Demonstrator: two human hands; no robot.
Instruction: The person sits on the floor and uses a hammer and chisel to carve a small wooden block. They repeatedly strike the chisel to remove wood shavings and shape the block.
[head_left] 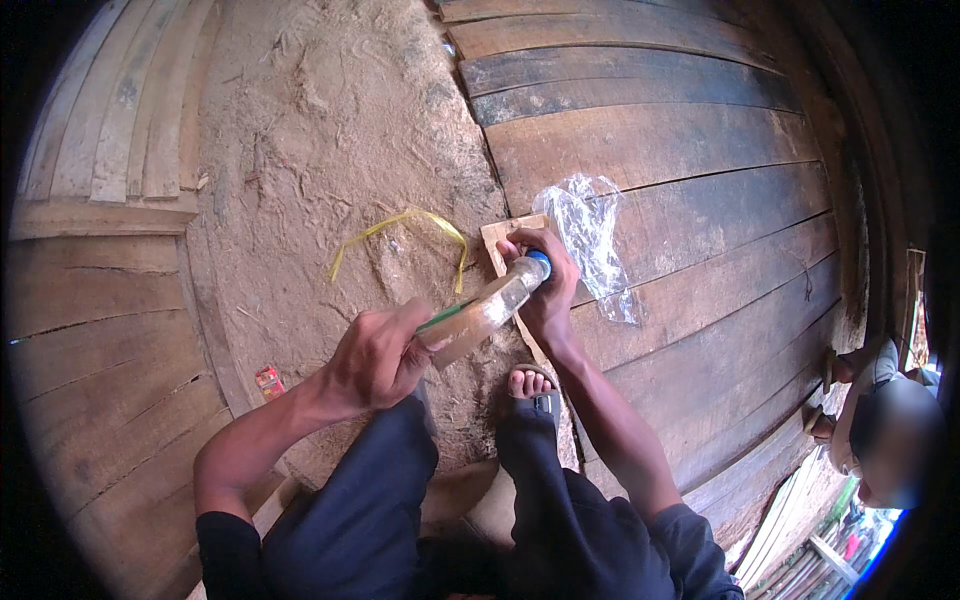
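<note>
Clear plastic bottle (480, 312) sits at frame centre, tilted, blue cap (540, 264) toward 1 o'clock. Left hand (378, 355) wraps its base, fingers closed; right hand (545, 285) closes round the cap end. Crumpled clear plastic bag (590, 240) at 2 o'clock, yellow strip (405, 235) at 11 o'clock on the dirt.

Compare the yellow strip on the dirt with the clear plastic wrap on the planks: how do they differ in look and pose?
The yellow strip is thin, opaque and bent into an arch on the bare dirt; the clear plastic wrap is wide, see-through and crumpled on the dark wooden planks. The strip lies apart from both hands, left of the right hand; the wrap lies right beside that hand, which grips the blue cap of a bottle. Neither is held.
</note>
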